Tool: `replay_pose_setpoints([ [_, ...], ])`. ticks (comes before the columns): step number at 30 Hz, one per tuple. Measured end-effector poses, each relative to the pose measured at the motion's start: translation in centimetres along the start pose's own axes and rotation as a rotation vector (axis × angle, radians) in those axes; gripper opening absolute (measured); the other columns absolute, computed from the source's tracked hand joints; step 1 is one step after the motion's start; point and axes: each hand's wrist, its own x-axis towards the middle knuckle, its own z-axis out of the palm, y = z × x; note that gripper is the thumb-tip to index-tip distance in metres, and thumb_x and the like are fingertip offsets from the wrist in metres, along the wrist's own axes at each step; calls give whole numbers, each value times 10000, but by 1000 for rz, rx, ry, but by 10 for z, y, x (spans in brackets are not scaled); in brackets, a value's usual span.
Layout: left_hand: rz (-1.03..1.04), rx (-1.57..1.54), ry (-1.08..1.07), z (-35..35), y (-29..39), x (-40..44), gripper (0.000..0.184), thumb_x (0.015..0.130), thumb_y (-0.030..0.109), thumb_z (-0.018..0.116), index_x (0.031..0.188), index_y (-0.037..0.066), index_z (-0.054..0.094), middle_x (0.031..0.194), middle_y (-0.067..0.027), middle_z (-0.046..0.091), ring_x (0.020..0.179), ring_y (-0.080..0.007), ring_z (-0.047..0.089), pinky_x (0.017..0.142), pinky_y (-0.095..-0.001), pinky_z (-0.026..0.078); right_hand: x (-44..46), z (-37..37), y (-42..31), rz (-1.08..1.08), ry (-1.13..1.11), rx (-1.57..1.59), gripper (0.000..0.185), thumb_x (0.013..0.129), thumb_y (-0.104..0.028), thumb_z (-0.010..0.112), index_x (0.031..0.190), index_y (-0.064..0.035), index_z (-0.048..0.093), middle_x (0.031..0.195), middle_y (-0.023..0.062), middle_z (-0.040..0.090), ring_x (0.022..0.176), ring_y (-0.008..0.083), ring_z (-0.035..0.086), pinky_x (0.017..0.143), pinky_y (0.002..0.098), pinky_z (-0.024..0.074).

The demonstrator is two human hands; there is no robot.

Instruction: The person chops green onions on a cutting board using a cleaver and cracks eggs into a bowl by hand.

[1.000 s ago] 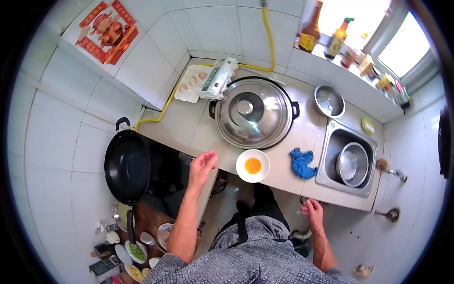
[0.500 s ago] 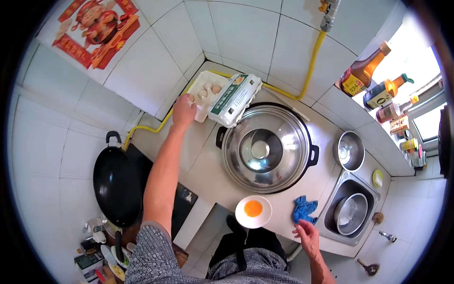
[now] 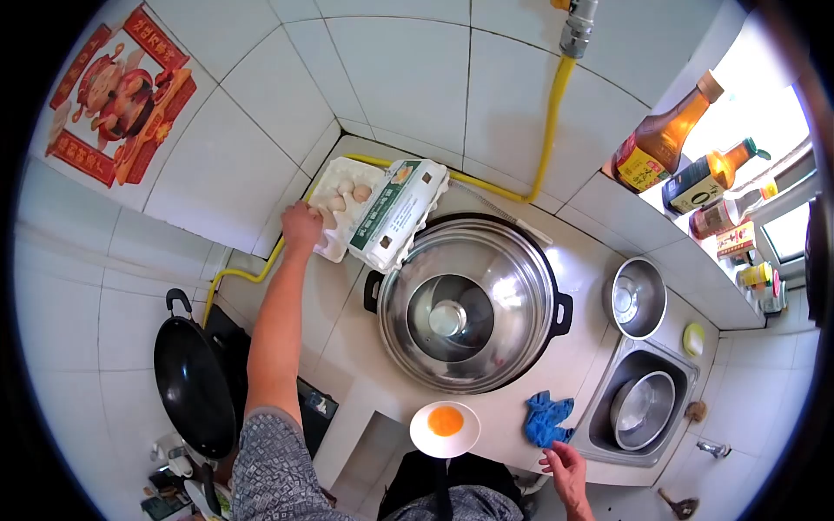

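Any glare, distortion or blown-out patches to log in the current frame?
Head view: window mostly blown out to white; head view: bright glare on the large lid; head view: wide-angle distortion bends the wall tiles, with black corners.

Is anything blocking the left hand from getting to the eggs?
Nothing visible: the left hand is at the edge of the egg carton, beside the eggs. The open lid lies on their opposite side.
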Motion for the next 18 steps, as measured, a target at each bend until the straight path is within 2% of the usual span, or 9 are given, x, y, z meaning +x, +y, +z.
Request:
replay_pose_setpoints([
  [3, -2, -89, 44, 5, -8, -6, 345, 793, 214, 733, 1053, 7, 638, 1015, -212, 666, 980, -393, 637, 860, -488, 518, -1, -4, 4, -8, -5, -2, 370, 968, -151, 672, 1246, 78, 584, 1055, 149, 712, 838, 206, 713, 675, 288, 576],
  [5, -125, -328, 229, -5, 2, -13, 333, 797, 192, 732, 1056, 4, 640, 1003, -224, 667, 937, -396, 648, 862, -479, 514, -4, -3, 2, -28, 1, 21, 368, 968, -144, 670, 1253, 73, 585, 1046, 138, 712, 830, 200, 710, 666, 286, 572],
  [7, -220, -555, 435, -14, 11, -21, 336, 795, 181, 745, 1054, -4, 637, 981, -205, 671, 911, -360, 655, 833, -446, 522, -3, 1, 5, -81, 4, 6, 362, 970, -144, 669, 1256, 63, 589, 1045, 127, 711, 827, 194, 707, 661, 283, 570],
  [9, -212, -790, 500, -58, 40, -65, 347, 803, 215, 793, 1029, 7, 630, 929, -132, 661, 824, -250, 627, 766, -383, 523, -1, 9, 3, -166, 10, -38, 357, 976, -142, 664, 1280, 30, 594, 1091, 98, 698, 857, 165, 688, 684, 272, 552],
  [12, -279, -1220, 270, -123, 95, -158, 341, 828, 176, 797, 1082, 31, 620, 931, -30, 637, 807, -120, 596, 721, -290, 513, -10, 40, -34, -372, -10, -201, 390, 975, -122, 637, 1337, 8, 573, 1193, 109, 663, 956, 157, 645, 759, 275, 518],
  [13, -257, -1317, 108, -134, 107, -193, 367, 852, 132, 799, 1144, 26, 604, 1064, -57, 675, 937, -145, 654, 822, -282, 556, -10, 52, -41, -500, -21, -236, 418, 955, -79, 634, 1356, 13, 560, 1253, 124, 639, 998, 173, 635, 766, 292, 520],
  [15, -231, -1627, -219, -154, 133, -263, 401, 870, 120, 795, 1196, 40, 577, 1125, -64, 672, 971, -125, 656, 861, -271, 566, -22, 78, -69, -653, -17, -325, 490, 906, -30, 663, 1379, 18, 545, 1351, 164, 594, 1111, 230, 617, 797, 315, 527],
  [16, -193, -1667, -332, -154, 144, -300, 393, 865, 120, 798, 1187, 43, 586, 1106, -56, 674, 978, -111, 652, 849, -268, 564, -25, 91, -79, -659, -13, -329, 490, 906, -30, 663, 1379, 18, 545, 1351, 164, 594, 1111, 230, 617, 797, 315, 527],
  [18, -92, -1512, -474, -159, 166, -364, 396, 841, 137, 817, 1161, 33, 608, 1058, -45, 675, 971, -111, 653, 853, -269, 552, -35, 110, -91, -974, -3, -424, 562, 849, 11, 693, 1389, 13, 540, 1427, 200, 540, 1208, 288, 586, 829, 337, 536],
])
